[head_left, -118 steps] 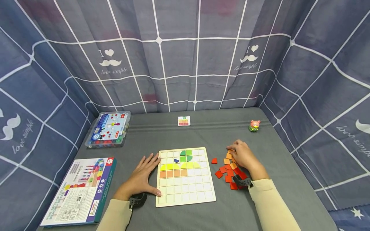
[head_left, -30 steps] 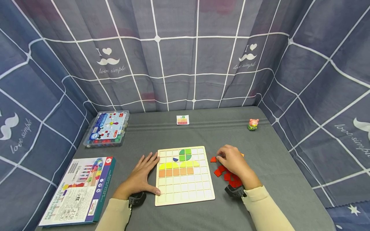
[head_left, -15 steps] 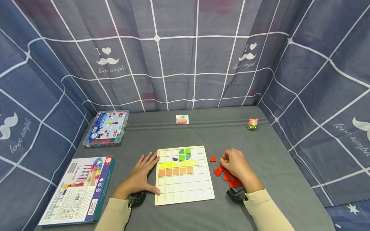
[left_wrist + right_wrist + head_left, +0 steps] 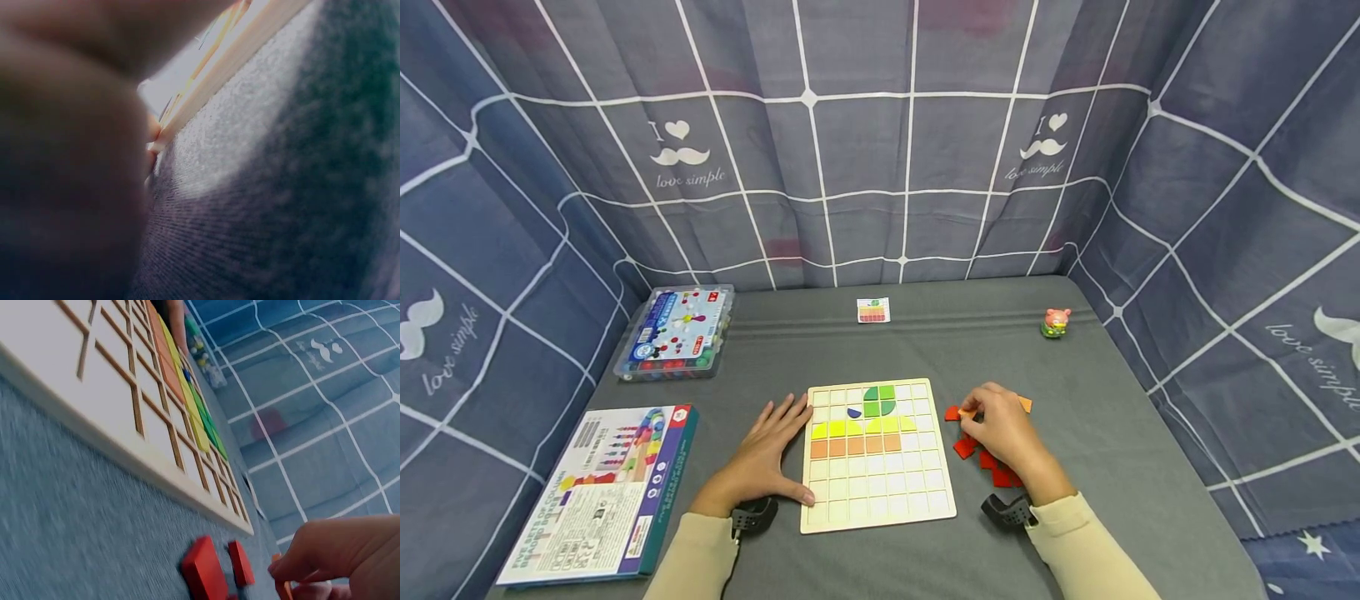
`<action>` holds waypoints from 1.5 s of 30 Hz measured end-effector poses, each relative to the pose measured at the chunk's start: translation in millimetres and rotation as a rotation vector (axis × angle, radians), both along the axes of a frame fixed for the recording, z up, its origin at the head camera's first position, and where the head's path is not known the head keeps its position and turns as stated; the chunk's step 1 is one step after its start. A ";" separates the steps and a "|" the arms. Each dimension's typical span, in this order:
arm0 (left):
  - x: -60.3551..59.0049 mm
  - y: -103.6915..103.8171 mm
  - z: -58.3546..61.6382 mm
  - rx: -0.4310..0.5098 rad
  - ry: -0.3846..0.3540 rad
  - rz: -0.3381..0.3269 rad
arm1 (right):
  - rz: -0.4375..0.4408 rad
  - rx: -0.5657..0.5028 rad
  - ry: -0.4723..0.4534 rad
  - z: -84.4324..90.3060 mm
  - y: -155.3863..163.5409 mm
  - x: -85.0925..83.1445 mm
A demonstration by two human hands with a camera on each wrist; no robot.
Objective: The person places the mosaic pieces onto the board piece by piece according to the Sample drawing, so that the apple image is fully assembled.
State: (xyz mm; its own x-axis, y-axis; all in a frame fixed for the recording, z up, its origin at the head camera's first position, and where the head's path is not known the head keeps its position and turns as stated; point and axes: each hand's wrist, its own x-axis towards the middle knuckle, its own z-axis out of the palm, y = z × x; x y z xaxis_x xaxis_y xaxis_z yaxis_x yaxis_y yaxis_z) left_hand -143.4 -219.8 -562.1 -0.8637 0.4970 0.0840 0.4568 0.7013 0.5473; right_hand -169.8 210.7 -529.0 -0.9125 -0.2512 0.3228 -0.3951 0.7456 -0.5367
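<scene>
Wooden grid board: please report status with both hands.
Left hand touching wooden grid board, left edge. Right hand pinching orange tile, off board. Red tile between hand and board.

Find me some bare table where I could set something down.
The gray tabletop is bare between the small card and the grid board, and at the right, below the figurine. It's crowded around the right hand, with red tiles and orange tiles, and on the left, with the left hand, flat box and plastic case.
</scene>
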 end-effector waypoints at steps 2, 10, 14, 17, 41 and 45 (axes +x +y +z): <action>0.2 0.1 0.4 -0.002 -0.003 0.001 | 0.032 -0.022 -0.002 0.8 -4.9 1.4; 1.3 0.9 3.0 -0.011 -0.033 0.012 | 0.225 -0.063 0.012 0.8 -31.3 5.6; 1.0 1.5 4.3 -0.008 -0.034 0.012 | 0.325 -0.053 -0.022 1.4 -45.1 7.0; 0.7 1.9 5.5 -0.008 -0.030 0.009 | 0.378 -0.041 -0.039 1.0 -53.4 7.6; 0.0 1.8 5.4 -0.017 -0.022 0.003 | 0.378 -0.030 0.001 -0.6 -61.1 10.6; 0.0 1.6 5.2 -0.019 -0.025 0.003 | 0.303 -0.053 0.025 2.1 -48.2 5.3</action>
